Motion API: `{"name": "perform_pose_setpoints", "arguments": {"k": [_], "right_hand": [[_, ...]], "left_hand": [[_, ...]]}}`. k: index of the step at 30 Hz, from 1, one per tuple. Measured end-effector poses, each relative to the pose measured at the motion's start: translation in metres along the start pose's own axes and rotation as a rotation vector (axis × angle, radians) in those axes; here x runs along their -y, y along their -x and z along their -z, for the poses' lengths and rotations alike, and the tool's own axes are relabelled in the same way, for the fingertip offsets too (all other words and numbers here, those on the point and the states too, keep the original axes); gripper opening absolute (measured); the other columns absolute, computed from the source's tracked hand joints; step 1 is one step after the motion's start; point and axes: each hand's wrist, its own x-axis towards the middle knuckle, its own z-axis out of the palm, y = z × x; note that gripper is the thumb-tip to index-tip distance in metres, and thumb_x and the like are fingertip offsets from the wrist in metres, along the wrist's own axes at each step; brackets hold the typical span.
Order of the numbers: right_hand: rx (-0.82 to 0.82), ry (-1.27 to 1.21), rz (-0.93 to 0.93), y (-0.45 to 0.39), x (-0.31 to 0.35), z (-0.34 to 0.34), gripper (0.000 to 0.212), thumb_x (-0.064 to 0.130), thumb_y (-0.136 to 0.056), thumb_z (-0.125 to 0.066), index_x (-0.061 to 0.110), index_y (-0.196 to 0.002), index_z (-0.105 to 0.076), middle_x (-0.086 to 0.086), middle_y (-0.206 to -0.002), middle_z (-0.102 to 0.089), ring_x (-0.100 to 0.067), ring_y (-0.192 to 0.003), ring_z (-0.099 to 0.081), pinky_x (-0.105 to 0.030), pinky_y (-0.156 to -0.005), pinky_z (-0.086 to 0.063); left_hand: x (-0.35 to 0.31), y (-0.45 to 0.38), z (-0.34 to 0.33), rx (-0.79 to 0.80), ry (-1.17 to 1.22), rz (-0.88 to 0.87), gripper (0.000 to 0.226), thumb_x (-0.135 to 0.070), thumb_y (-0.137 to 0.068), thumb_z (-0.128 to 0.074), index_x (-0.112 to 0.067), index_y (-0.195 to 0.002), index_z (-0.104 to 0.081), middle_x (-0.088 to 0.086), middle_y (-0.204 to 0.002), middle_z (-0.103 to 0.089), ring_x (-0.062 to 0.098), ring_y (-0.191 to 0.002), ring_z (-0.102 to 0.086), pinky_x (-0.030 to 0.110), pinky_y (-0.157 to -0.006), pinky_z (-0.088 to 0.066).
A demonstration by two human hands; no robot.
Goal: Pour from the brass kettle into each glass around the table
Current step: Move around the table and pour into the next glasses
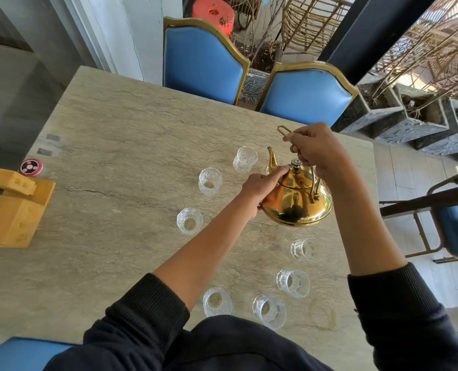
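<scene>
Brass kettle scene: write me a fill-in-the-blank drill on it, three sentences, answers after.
1. The right hand grips the brass kettle by its ____.
2. The left hand presses a finger on the kettle's ____.
3. The two chairs across the table have ____ backs.

Missing words: handle; lid; blue

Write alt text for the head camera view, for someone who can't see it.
A person holds a brass kettle above a stone table, right hand gripping its handle, left hand steadying its body with a finger on the lid. Seven clear glasses ring it, the spout tipped toward the far one.
</scene>
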Motion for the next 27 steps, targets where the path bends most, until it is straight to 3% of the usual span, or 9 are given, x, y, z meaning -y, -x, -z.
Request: {"name": "perform_pose_setpoints", "arguments": {"k": [27], "right_hand": [[0.001, -0.006, -0.007, -0.0010, 0.0014, -0.0001, 0.024, 0.015, -0.098, -0.060, -0.005, -0.106, -0.071, -0.008, -0.068, -0.056, -0.013, -0.050, -0.041, -0.024, -0.044, -0.035]], "left_hand": [[-0.0014, -0.0013, -0.0003, -0.007, -0.007, 0.001, 0.074, -0.073, -0.085, -0.074, -0.011, -0.126, -0.068, 0.011, -0.119, -0.075, 0.019, -0.088, -0.068, 0.030, -0.061, -0.049]]}}
